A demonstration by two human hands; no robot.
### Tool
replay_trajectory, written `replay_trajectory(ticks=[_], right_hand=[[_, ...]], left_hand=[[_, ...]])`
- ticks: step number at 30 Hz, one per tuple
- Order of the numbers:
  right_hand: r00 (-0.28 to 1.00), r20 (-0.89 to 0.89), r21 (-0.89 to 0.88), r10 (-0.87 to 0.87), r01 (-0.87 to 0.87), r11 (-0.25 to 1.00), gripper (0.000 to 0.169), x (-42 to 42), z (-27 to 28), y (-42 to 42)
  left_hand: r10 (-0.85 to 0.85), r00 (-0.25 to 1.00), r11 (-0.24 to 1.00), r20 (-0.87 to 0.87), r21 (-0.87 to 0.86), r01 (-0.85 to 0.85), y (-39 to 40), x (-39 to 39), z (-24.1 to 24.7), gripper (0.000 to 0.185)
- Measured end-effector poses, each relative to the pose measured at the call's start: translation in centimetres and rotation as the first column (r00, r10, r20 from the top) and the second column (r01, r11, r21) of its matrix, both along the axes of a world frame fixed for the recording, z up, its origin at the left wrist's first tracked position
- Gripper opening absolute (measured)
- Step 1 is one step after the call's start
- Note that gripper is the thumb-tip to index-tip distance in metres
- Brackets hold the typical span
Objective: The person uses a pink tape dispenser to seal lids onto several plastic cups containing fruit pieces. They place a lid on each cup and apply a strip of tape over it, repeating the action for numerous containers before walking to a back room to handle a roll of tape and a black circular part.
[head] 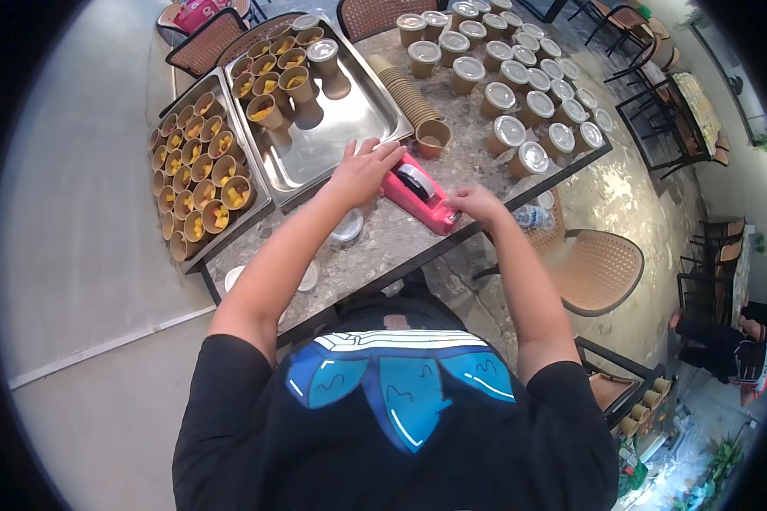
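Note:
A pink tape dispenser (pixel 423 193) with a roll of tape (pixel 416 182) sits near the table's front edge. My left hand (pixel 365 172) grips its far end, fingers laid over the side. At the cutter end, the fingertips of my right hand (pixel 479 203) are drawn together against the dispenser; whether clear tape is between them is too fine to see. Just beyond the dispenser stands a brown paper cup (pixel 433 138), at the near end of a row of nested paper cups (pixel 406 87) lying on its side. A clear lid (pixel 347 225) lies below my left wrist.
Lidded cups (pixel 500 100) crowd the table's right side. A steel tray (pixel 339 137) holds several fruit cups at its far end; another tray (pixel 263 199) at left is packed with them. Chairs (pixel 594 271) and a water bottle (pixel 534 218) are at right. Another person (pixel 728 351) is far right.

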State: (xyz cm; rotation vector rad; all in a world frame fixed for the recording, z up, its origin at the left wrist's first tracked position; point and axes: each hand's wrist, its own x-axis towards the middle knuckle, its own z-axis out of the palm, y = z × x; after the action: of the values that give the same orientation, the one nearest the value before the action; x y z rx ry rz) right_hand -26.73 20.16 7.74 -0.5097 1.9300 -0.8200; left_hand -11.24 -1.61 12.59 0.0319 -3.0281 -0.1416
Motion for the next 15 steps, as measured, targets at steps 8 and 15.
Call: replay_trajectory(ticks=[8, 15], right_hand=[[0.993, -0.007, -0.154, -0.115, 0.112, 0.982, 0.020, 0.5, -1.2, 0.9], [0.993, -0.106, -0.166, -0.059, 0.041, 0.985, 0.022, 2.2, 1.4, 6.6]], left_hand=[[-0.015, 0.984, 0.999, 0.179, -0.026, 0.020, 0.0, -3.3, -0.1, 0.057], [0.016, 0.989, 0.999, 0.148, -0.036, -0.011, 0.3, -2.7, 0.3, 0.048]])
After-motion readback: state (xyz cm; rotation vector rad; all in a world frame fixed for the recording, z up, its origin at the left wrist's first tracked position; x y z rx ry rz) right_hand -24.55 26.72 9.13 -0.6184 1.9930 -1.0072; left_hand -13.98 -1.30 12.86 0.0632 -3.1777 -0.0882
